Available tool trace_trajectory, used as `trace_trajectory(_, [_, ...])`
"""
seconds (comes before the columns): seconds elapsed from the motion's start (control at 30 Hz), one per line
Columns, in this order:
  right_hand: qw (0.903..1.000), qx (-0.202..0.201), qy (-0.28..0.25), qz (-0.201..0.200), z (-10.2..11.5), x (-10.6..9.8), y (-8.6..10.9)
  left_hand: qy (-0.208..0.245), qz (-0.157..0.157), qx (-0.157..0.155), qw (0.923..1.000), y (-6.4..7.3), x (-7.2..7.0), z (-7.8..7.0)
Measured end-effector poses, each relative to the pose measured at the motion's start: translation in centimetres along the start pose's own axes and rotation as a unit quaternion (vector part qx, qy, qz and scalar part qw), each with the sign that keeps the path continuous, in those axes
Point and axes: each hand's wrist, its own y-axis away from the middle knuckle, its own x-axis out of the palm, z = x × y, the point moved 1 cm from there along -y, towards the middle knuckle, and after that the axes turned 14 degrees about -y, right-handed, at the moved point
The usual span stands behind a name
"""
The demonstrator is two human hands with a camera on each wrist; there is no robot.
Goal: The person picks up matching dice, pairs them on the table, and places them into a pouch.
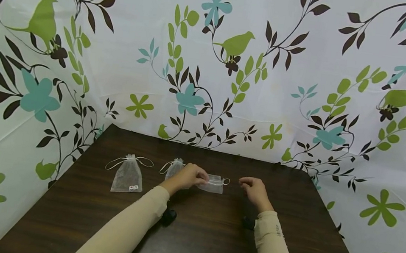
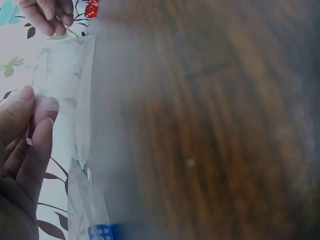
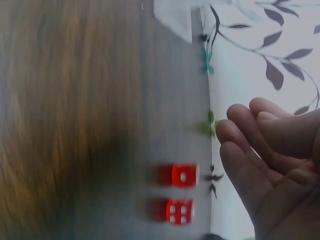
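Observation:
My left hand (image 1: 186, 179) pinches one end of a small sheer drawstring pouch (image 1: 214, 184), thumb against fingers; its cord loop points toward my right hand. The left wrist view shows the thin white mesh (image 2: 77, 85) hanging beside the fingertips. My right hand (image 1: 254, 191) hovers to the right of the pouch, fingers loosely bent, with nothing between them. Two red dice (image 3: 184, 176) rest on the table beside it in the right wrist view; the hand hides them in the head view.
Another sheer pouch (image 1: 174, 168) stands partly behind my left hand, a blue die (image 2: 101, 232) inside. Farther left lies a third pouch (image 1: 127, 174) with white dice at its bottom. The dark wooden table (image 1: 203, 237) meets a patterned cloth backdrop (image 1: 216, 81) behind and beside it.

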Motion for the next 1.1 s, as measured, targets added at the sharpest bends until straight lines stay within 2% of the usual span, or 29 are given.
trace_trajectory(0.4, [0.9948,0.015,0.095,-0.034,-2.1,-2.4,0.8,-0.029,0.001,0.01,0.9995,-0.1,-0.4,0.3])
trace_trajectory(0.57, [0.9951,0.069,0.066,-0.027,-3.2,-2.7,1.1,-0.025,0.006,0.01,0.9996,0.0,-0.6,0.5])
trace_trajectory(0.63, [0.9957,0.078,0.047,-0.018,-3.2,-2.5,1.1,-0.026,0.009,0.004,0.9996,0.1,-0.6,0.5])
trace_trajectory(1.1, [0.9976,0.057,0.038,-0.013,-3.3,-1.4,0.4,-0.02,0.016,0.002,0.9997,0.2,-0.6,0.8])
